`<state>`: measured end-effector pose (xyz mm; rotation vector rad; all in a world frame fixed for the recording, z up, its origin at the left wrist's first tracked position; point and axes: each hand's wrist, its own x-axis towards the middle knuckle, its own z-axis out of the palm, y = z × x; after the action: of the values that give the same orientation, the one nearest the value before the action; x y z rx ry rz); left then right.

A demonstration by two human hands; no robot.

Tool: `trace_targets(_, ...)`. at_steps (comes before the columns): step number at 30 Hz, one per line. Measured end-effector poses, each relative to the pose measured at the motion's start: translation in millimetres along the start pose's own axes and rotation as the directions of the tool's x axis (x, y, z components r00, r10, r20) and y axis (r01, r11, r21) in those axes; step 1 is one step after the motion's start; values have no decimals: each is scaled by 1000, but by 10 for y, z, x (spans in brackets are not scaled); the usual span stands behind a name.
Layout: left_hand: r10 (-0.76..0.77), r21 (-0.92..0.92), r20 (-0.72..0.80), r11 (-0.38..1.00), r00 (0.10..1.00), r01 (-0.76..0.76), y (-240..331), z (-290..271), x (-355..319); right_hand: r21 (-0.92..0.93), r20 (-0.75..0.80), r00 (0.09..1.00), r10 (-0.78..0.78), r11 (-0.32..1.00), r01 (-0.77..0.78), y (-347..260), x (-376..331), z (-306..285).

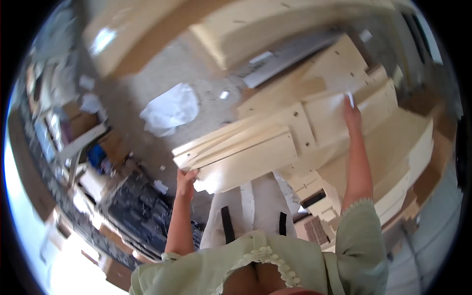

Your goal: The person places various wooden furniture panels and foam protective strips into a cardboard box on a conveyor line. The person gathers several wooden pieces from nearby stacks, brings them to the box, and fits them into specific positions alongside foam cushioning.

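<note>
My left hand point(186, 183) is closed on the left end of a stack of pale wooden panels point(250, 164), its thumb over the top edge. The stack lies slanted across in front of my legs, and some boards have small round holes. Toward the stack's far right side is my right hand point(352, 117), above a pale board point(327, 120). A small white strip point(349, 98) shows at its fingertips, but blur hides what it is. More cut wooden panels point(383, 152) lie to the right of that arm.
A crumpled white plastic sheet point(172, 108) lies on the floor ahead. Large blurred wooden boards point(275, 24) cross the far side. At left are a dark wrapped bundle point(142, 201) and a cluttered heap with cardboard point(81, 120). A long flat carton point(290, 56) lies beyond the panels.
</note>
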<state>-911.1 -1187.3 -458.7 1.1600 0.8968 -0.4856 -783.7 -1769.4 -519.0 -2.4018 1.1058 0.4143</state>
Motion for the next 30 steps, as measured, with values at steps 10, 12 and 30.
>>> trace_targets(10,29,294,-282,954,959,58,1313,-1222,-1805,117,198,976,-92,991,70,-685,-1978,-545)
trace_targets(12,18,301,-297,951,955,76,1467,-1574,-2102,254,247,955,-162,962,97,-949,-2341,-562)
trace_targets(30,132,-10,-598,985,790,-173,3024,-4167,-2772,352,290,811,-509,845,404,-4994,-4148,490)
